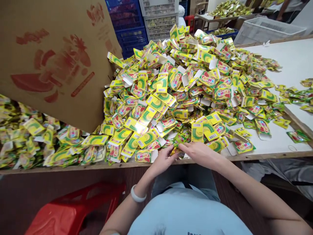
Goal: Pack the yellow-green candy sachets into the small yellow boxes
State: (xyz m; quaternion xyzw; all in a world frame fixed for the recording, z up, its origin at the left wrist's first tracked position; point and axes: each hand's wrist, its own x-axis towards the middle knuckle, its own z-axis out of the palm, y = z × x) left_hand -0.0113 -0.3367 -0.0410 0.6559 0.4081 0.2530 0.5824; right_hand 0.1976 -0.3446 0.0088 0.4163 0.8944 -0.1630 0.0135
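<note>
A big heap of small yellow-and-green packets and flat card sleeves (171, 88) covers the white table (290, 62). My left hand (164, 160) and my right hand (199, 152) meet at the table's near edge. Both have their fingers pinched on one small green-and-yellow packet (176, 150) held between them. A white bangle (137, 195) sits on my left wrist.
A large brown cardboard box (53, 62) with red print leans over the left side of the heap. A red plastic stool (73, 209) stands below left. Blue and grey crates (146, 23) stand behind, with a white crate (266, 29) and another person's arm at the far right.
</note>
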